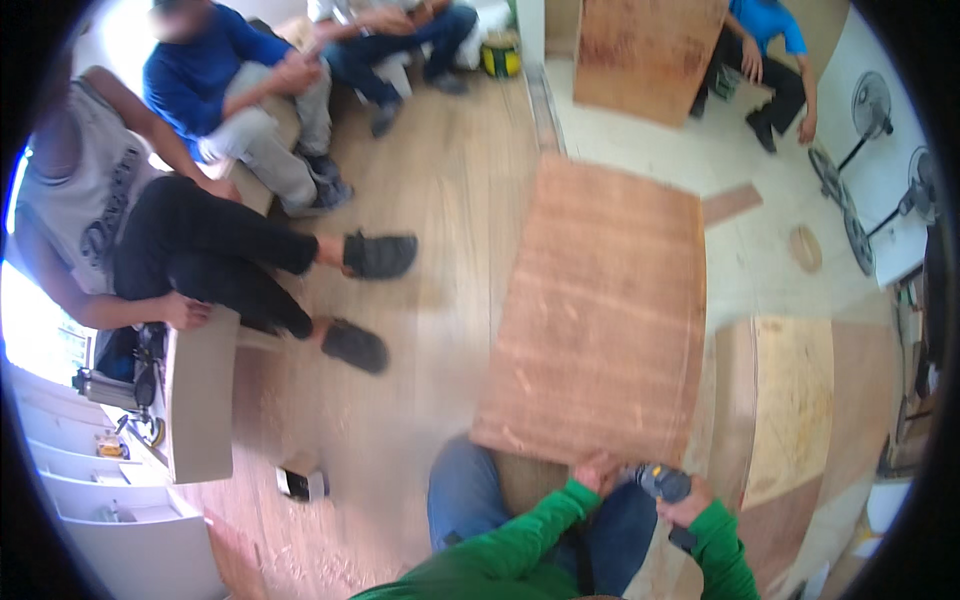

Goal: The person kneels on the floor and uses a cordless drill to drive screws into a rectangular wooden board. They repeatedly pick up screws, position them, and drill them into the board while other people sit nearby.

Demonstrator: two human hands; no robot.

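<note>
A large reddish-brown plywood piece (pixel 605 310) lies in front of my knees, its near edge close to me. My right hand (pixel 690 505) is wrapped round the grip of a cordless drill (pixel 662 482), dark with yellow parts, whose front points left along that near edge. At the drill's tip, my left hand (pixel 597 472) is against the plywood edge with its fingers drawn together. Whatever the fingers pinch, perhaps a small part, is too small and blurred to make out.
Plywood boards (pixel 790 400) lie at the right, and a wooden strip (pixel 733 203) beyond the large piece. Fans (pixel 872 105) stand at the far right. Several people sit at the left and back. A small box (pixel 302 482) and wood shavings (pixel 320 565) are on the floor.
</note>
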